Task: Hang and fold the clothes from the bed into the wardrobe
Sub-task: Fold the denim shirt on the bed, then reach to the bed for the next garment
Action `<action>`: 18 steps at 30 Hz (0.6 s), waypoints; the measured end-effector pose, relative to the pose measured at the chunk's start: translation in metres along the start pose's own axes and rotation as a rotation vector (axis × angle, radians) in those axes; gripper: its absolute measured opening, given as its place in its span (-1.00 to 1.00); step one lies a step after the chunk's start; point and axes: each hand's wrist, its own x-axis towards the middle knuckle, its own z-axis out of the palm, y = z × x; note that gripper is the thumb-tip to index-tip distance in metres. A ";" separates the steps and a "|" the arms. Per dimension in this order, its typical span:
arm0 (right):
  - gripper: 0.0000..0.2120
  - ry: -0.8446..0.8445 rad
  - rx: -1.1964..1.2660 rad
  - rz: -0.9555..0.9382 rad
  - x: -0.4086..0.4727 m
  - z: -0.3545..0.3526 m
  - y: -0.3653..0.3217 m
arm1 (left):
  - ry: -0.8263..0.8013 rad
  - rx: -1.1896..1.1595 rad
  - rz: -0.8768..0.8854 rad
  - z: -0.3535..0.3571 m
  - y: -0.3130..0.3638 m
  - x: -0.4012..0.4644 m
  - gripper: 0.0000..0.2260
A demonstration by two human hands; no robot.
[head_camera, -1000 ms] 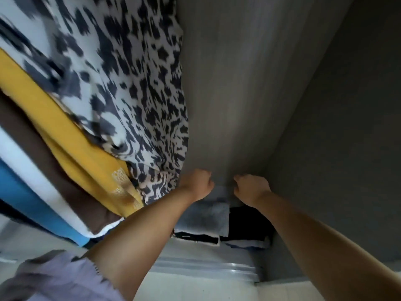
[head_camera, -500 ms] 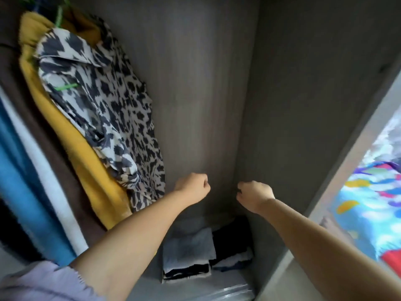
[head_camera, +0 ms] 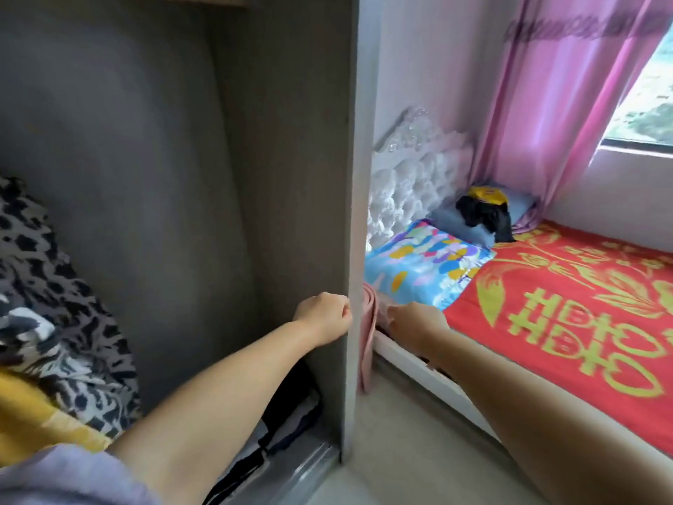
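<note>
View off wardrobe, twd bed

I see the wardrobe's side panel running down the middle of the frame, splitting it in two. Left of it is the wardrobe interior, with hanging clothes at the lower left and folded items on its floor at the bottom centre. Right of the panel lies the bed, filling the lower right, its headboard just behind the panel. A pillow sits before the headboard, and farther back a small heap of clothes, I think, rests on a second pillow. The curtain and window occupy the upper right.
</note>
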 end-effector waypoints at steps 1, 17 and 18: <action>-0.68 0.001 0.006 0.048 -0.008 -0.001 0.023 | -0.010 0.000 0.047 0.006 0.021 0.013 -0.78; -0.70 -0.132 -0.052 0.527 -0.085 0.027 0.357 | -0.174 -0.022 0.448 0.104 0.306 0.174 -0.74; -0.71 -0.128 -0.040 0.537 -0.081 0.030 0.365 | -0.185 -0.015 0.452 0.109 0.313 0.182 -0.74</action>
